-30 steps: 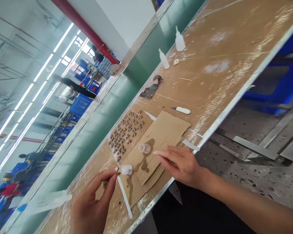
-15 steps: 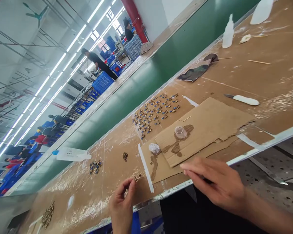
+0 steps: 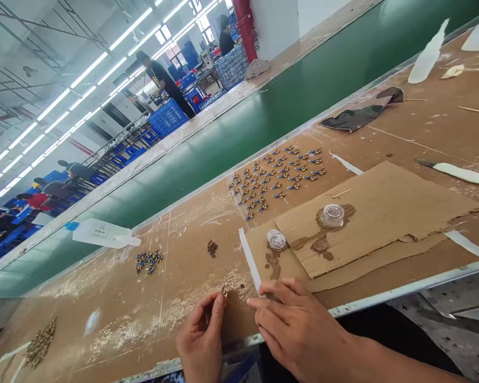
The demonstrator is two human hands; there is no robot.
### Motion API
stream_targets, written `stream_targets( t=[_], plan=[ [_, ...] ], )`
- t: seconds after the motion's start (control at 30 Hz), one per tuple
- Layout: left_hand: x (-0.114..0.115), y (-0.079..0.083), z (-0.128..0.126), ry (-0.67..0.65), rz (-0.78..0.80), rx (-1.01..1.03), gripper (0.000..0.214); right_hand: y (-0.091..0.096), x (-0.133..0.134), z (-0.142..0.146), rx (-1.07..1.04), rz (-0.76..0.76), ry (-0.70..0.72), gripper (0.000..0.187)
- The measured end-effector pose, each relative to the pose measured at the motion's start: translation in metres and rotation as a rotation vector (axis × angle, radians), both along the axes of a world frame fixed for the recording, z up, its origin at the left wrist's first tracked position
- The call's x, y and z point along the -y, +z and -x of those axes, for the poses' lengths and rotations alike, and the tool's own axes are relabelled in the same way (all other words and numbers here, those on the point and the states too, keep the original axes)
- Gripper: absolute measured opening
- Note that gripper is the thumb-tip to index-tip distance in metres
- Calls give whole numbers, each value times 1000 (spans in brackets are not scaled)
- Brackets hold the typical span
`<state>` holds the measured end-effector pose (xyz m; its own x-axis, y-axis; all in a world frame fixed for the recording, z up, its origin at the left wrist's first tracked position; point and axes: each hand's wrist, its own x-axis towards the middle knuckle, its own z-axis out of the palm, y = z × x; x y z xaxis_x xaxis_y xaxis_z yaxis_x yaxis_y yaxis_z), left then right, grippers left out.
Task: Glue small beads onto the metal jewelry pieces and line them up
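My left hand (image 3: 203, 335) is at the table's front edge, thumb and forefinger pinched on a small brass-coloured metal piece (image 3: 224, 291). Close by on the right is my right hand (image 3: 297, 327), fingers bent together and pointing at the left hand; what they hold, if anything, is hidden. One small dark ring (image 3: 242, 286) lies on the table between the fingertips. Behind the hands is a small pile of brown rings (image 3: 212, 248). Blue-and-brass pieces lie in a heap (image 3: 148, 263), and several more are spread out in rows (image 3: 277, 178).
Two small clear cups, one on the left (image 3: 277, 240) and one on the right (image 3: 332, 215), stand on stained cardboard (image 3: 387, 207). A white-handled knife (image 3: 463, 172), a cloth (image 3: 361, 113), a lying bottle (image 3: 101, 234) and another brass-coloured heap (image 3: 42, 343) are around. A green belt (image 3: 207, 165) runs behind.
My right hand has moved left from the cardboard's front edge to beside my left hand. The left hand keeps its pinch. The camera view has shifted, so the table's things appear displaced.
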<state>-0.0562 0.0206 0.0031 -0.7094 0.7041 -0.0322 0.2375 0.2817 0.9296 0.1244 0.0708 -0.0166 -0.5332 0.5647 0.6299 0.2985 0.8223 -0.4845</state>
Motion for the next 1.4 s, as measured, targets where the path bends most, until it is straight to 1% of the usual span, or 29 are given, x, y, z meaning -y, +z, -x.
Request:
stream_targets(
  t=[0.07, 0.17, 0.27, 0.4, 0.5, 0.6, 0.73, 0.83, 0.93, 1.03, 1.13, 1.27, 1.33, 1.4],
  plan=[
    [2, -3, 3, 1, -6, 13, 34, -4, 0, 8, 86, -18, -26, 13],
    [6, -8, 9, -47, 17, -17, 32, -7, -1, 15, 156, -18, -48, 17],
    [8, -13, 14, -97, 18, -64, 30, -7, -4, 17, 159, -18, -53, 16],
    [10, -20, 17, -122, 15, -86, 28, -5, -7, 17, 136, -4, -73, 13],
    [11, -22, 18, -148, 20, -115, 26, -5, -8, 17, 127, 10, -81, 14],
    [12, -20, 17, -171, 32, -144, 26, -7, -9, 16, 129, 13, -78, 16],
    [9, -13, 12, -190, 46, -176, 25, -7, -10, 16, 128, 19, -77, 14],
    [5, -7, 8, -201, 55, -216, 23, -3, -9, 12, 77, 22, -55, 11],
    [1, -1, 6, -228, 83, -257, 22, 6, -8, 2, -51, 17, -47, 8],
    [-3, 7, 3, -261, 123, -307, 21, 12, -7, -16, -153, 13, -37, 9],
    [-10, 14, -4, -273, 169, -350, 22, 9, -8, -37, -207, 18, -58, 9],
    [-17, 21, -11, -233, 220, -401, 26, -1, -14, -69, -237, 44, -155, 12],
    [-21, 23, -10, -234, 269, -423, 29, -3, -20, -86, -233, 12, -204, 13],
    [-24, 26, -7, -266, 326, -440, 32, -4, -27, -99, -241, -25, -241, 16]
  ],
)
